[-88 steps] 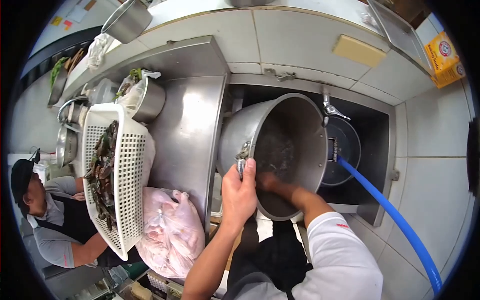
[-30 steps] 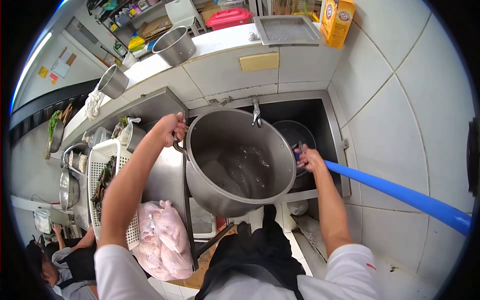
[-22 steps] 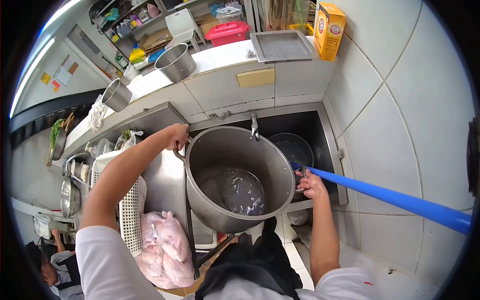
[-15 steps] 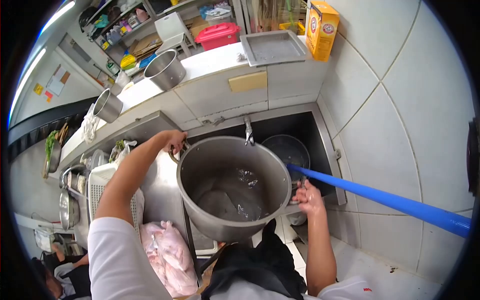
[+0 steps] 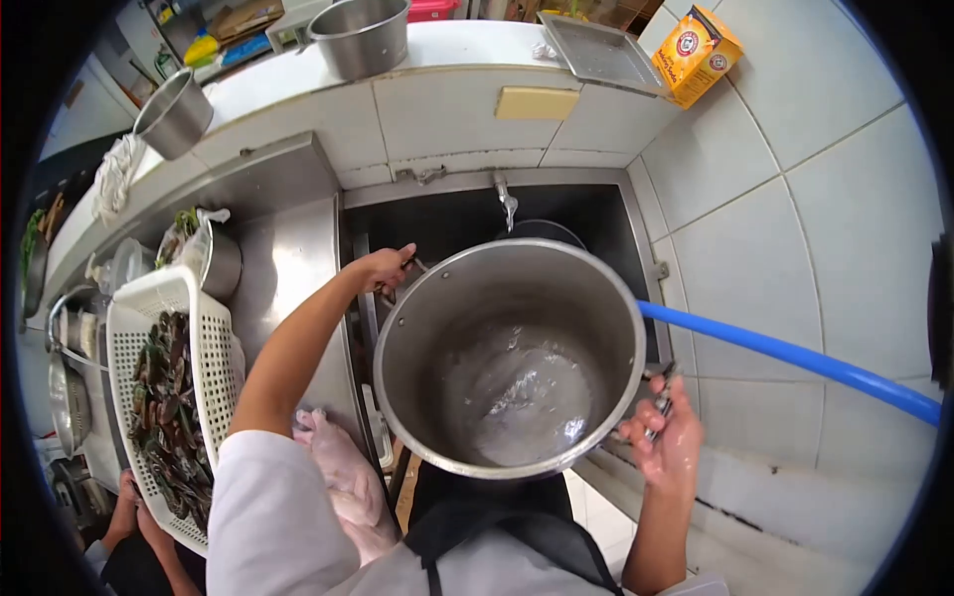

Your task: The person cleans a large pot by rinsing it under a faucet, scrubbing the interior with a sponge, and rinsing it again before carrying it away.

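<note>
A large metal stockpot point(image 5: 417, 417) is held up in front of my body, with cloudy, moving water point(image 5: 527, 397) in its bottom. My left hand point(image 5: 386, 270) is closed around the handle on its far left side. On the near right, my wet right hand point(image 5: 671, 437) has its fingers curled round the other handle point(image 5: 656, 407). Behind the pot lies a dark sink point(image 5: 417, 219) with a tap point(image 5: 505, 199) over it. A round dark vessel point(image 5: 549, 232) in the sink is mostly hidden by the pot.
A blue pole point(image 5: 795, 356) slants in from the right behind the pot. Left are a white basket point(image 5: 214, 368) of mussels and raw poultry point(image 5: 343, 477) on the steel counter. Baking soda point(image 5: 699, 55), a tray point(image 5: 601, 55) and metal pots line the ledge. Another person's hands point(image 5: 139, 507) show lower left.
The pot has tipped so that more of its inside shows, and the water in it is stirred up. Both hands stay on the handles. My view has shifted down and closer to the sink.
</note>
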Demonstrator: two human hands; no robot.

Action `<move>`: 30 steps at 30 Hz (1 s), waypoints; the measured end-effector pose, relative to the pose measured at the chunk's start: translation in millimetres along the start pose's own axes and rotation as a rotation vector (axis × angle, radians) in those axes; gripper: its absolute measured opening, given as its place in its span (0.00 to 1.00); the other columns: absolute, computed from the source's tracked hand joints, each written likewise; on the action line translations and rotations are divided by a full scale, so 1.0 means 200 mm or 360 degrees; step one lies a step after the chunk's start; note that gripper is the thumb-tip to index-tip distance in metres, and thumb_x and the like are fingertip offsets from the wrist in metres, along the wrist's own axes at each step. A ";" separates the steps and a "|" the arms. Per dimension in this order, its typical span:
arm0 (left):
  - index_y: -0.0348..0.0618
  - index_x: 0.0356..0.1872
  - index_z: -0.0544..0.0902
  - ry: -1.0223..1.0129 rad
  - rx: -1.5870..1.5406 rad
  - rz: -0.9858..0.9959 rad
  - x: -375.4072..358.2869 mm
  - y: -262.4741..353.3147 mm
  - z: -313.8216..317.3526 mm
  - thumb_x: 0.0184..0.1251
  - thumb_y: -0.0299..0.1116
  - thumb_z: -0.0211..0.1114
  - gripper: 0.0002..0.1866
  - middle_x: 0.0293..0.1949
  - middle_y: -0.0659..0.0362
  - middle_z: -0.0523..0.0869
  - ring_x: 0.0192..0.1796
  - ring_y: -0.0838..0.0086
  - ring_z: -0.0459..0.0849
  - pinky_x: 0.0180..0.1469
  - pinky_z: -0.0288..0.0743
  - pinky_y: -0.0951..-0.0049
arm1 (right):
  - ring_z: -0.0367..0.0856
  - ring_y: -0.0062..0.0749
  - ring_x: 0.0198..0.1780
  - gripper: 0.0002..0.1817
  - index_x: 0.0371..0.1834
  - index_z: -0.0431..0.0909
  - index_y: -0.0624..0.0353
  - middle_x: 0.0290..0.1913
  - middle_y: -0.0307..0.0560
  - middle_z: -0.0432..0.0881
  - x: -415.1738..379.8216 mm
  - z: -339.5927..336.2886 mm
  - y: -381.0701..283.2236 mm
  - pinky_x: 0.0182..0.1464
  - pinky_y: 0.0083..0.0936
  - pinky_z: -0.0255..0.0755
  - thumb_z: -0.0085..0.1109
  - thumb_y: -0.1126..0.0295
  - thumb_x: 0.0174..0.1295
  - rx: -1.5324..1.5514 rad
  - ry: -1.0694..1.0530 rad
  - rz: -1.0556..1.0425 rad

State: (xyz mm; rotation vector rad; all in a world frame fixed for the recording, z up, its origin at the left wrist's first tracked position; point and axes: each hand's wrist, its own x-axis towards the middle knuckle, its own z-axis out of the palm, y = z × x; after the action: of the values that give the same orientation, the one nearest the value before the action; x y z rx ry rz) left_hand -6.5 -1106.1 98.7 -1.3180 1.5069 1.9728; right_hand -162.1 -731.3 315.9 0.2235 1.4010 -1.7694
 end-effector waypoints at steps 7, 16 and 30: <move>0.36 0.44 0.76 0.0640 0.0290 0.0647 0.40 -0.38 0.36 0.66 0.53 0.39 0.29 0.42 0.48 0.80 0.48 0.60 0.76 0.52 0.66 0.65 | 0.59 0.24 0.10 0.14 0.34 0.64 0.55 0.13 0.34 0.59 -0.18 0.27 0.01 0.22 0.26 0.62 0.38 0.55 0.66 -0.0257 -0.0152 -0.0293; 0.34 0.62 0.56 0.0604 0.0164 0.0421 0.33 -0.64 0.79 0.66 0.50 0.36 0.32 0.64 0.48 0.58 0.66 0.59 0.55 0.66 0.49 0.68 | 0.61 0.24 0.13 0.07 0.39 0.63 0.58 0.16 0.37 0.62 -0.16 0.25 0.09 0.20 0.21 0.63 0.48 0.70 0.60 -0.0483 -0.0220 -0.0372; 0.45 0.63 0.58 0.0148 0.0327 -0.0055 0.59 -0.59 0.69 0.65 0.52 0.31 0.30 0.66 0.53 0.53 0.68 0.52 0.48 0.61 0.31 0.36 | 0.68 0.31 0.16 0.17 0.43 0.58 0.63 0.21 0.47 0.68 -0.04 0.68 0.28 0.19 0.22 0.64 0.49 0.76 0.49 -0.0790 -0.0540 -0.0537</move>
State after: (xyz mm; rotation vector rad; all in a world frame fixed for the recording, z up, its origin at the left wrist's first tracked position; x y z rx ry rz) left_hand -47.5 -970.0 -64.9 -1.3536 1.6672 1.7045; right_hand -71.6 -846.1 328.4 -0.5806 1.6301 -1.5557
